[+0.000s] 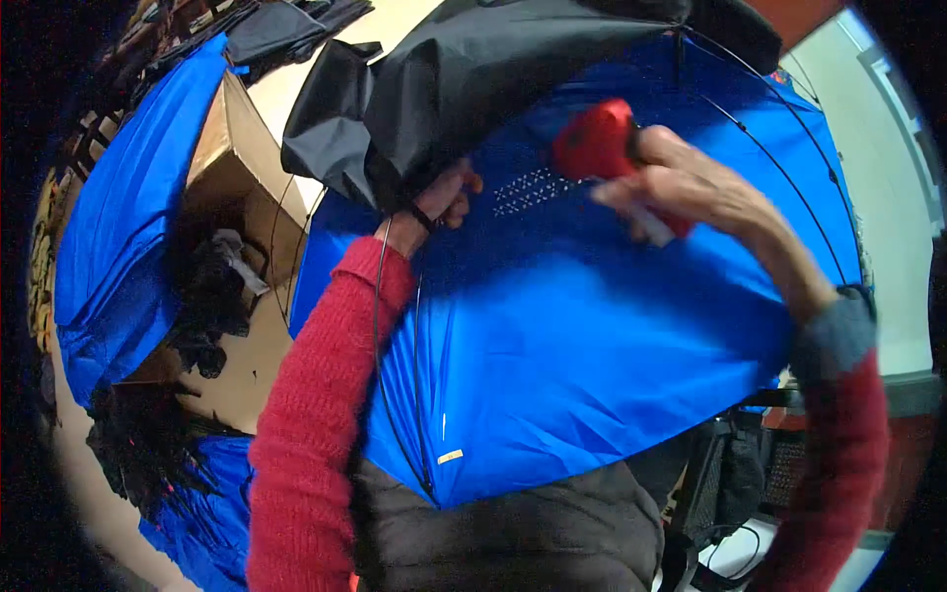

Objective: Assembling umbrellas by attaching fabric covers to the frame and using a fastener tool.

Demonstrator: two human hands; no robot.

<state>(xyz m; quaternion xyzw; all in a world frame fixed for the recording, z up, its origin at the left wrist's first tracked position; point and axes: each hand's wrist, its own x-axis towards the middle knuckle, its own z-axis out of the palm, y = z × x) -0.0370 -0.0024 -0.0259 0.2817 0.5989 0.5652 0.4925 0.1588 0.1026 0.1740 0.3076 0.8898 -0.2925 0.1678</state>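
A large blue umbrella canopy (592, 345) with thin dark ribs spreads in front of me. A loose black fabric piece (434, 89) lies over its far left part. My left hand (454, 195) is at the lower edge of that black fabric, fingers curled in; what they grip is hidden. My right hand (681, 187) is wrapped round a red handheld tool (595, 141), blurred, its kind unclear. It is held over the blue fabric, beside a patch of small white marks (533, 192). A small pale tag (450, 457) sits near the canopy's near corner.
At the left stands an open cardboard box (258, 138) with blue fabric (143, 227) draped over its side. Dark cloth (212, 306) lies inside. More blue fabric (212, 503) is below it. A black mesh chair (715, 474) is at the lower right.
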